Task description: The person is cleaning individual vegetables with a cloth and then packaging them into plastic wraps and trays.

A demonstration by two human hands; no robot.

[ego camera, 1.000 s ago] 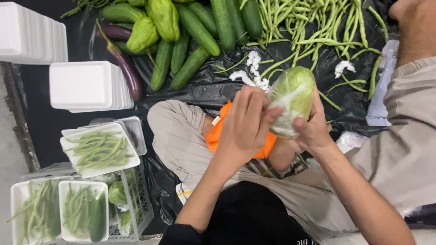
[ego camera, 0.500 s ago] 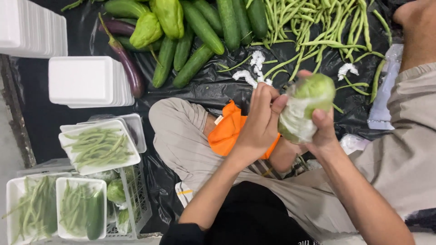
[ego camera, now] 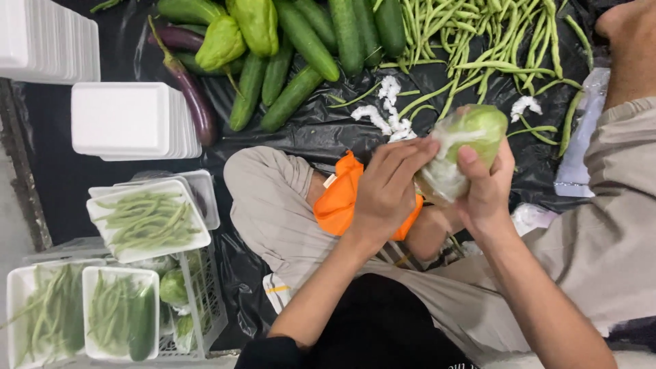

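Observation:
A pale green cabbage (ego camera: 478,130) wrapped in clear plastic film is held up in front of me by both hands. My right hand (ego camera: 486,186) cups it from below with the thumb pressed on its side. My left hand (ego camera: 388,190) touches the bunched film at the cabbage's lower left with its fingertips. Under the hands an orange plastic bag (ego camera: 342,201) lies on my lap.
Cucumbers (ego camera: 290,96), chayotes (ego camera: 220,41), an eggplant (ego camera: 195,102) and loose green beans (ego camera: 478,48) lie on black sheeting. White foam trays (ego camera: 123,119) are stacked at left; packed bean trays (ego camera: 147,220) sit on a wire basket (ego camera: 205,307). Another person's knee (ego camera: 625,41) is at top right.
The cabbage and both hands have shifted to the right and slightly up. My left hand has slid from the cabbage's top down to the bunched film at its lower left.

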